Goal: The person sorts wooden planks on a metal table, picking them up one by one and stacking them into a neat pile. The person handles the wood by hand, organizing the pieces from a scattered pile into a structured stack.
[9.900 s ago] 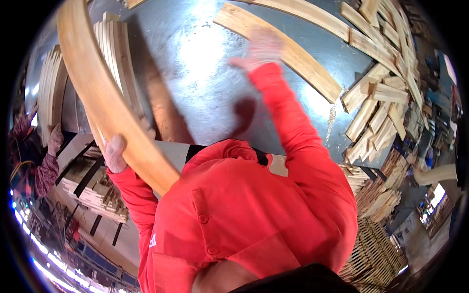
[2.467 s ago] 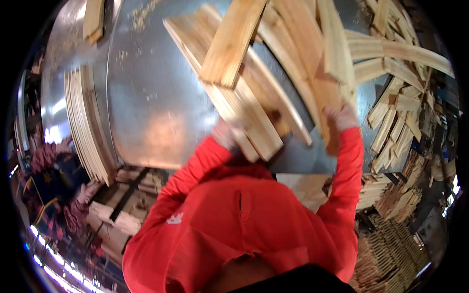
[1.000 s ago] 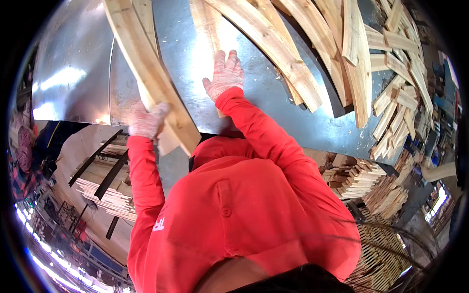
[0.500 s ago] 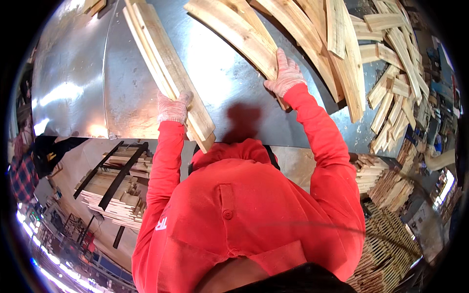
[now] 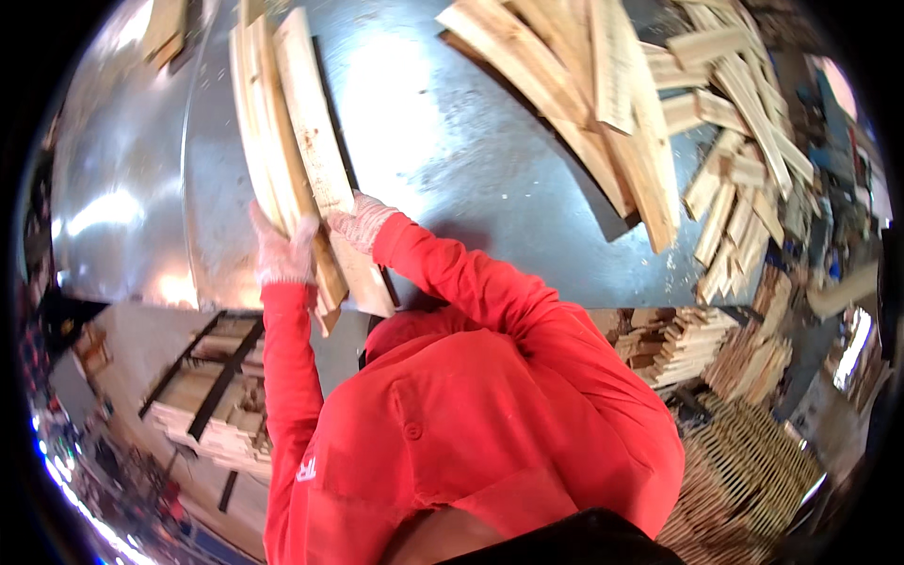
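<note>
My left hand (image 5: 285,250), in a pale knitted glove, is closed around the near end of a bundle of long wooden boards (image 5: 264,132). The boards lie together lengthwise on the metal-topped table (image 5: 490,193). Just to their right, my gloved right hand (image 5: 363,223) grips the near part of a single board (image 5: 313,122), which has a few dark specks on its face. This board runs almost parallel to the bundle, with a narrow gap at the far end. The near ends of the boards reach the table's front edge.
Right of centre lies a loose pile of longer boards (image 5: 603,141). Beyond it, short offcuts (image 5: 739,188) are heaped at the table's right side. Stacked lumber (image 5: 212,395) stands below at left, with more stacks (image 5: 697,344) at right. A small board (image 5: 165,33) rests at far left.
My right hand has moved left, bringing a board from the pile to beside the bundle. The bundle in my left hand has turned to lie more upright in view.
</note>
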`<state>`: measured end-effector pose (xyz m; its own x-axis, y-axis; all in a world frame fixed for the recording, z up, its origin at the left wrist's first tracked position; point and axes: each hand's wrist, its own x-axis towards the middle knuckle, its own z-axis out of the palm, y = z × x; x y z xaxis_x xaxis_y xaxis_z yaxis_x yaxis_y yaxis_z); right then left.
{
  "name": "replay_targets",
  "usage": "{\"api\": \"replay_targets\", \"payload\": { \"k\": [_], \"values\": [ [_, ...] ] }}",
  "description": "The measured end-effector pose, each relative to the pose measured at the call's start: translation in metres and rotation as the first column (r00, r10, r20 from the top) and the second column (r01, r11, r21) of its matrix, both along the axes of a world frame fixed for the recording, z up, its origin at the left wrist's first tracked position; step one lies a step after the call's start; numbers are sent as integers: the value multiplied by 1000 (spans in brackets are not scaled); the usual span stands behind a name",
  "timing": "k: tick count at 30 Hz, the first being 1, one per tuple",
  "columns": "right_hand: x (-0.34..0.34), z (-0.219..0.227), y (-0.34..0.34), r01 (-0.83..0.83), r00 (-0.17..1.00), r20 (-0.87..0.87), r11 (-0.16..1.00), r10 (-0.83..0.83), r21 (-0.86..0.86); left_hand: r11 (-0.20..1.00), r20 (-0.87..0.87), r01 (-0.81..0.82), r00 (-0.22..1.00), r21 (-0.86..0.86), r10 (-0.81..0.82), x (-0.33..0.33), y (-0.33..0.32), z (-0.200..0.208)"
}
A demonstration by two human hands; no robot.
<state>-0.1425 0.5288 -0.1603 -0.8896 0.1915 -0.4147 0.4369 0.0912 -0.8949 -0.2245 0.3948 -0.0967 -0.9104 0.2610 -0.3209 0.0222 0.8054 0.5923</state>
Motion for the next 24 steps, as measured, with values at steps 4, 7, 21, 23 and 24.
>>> {"api": "replay_targets", "payload": {
  "k": [4,7,21,23,24],
  "values": [
    [-16,21,38,-465,879,217,863,424,198,987,-109,100,987,-126,-114,24,11,-9],
    [-2,36,106,-120,925,-208,765,317,633,931,60,110,994,-349,-95,19,31,10],
    [161,71,367,112,906,188,642,-379,758,931,16,109,994,-349,-111,5,-6,5],
    [178,27,375,3,989,43,306,-142,952,944,-16,116,992,-308,-127,6,-11,-1],
    [185,-11,381,-36,998,37,-27,59,999,948,-7,117,992,-295,-125,6,-5,2]
  ]
}}
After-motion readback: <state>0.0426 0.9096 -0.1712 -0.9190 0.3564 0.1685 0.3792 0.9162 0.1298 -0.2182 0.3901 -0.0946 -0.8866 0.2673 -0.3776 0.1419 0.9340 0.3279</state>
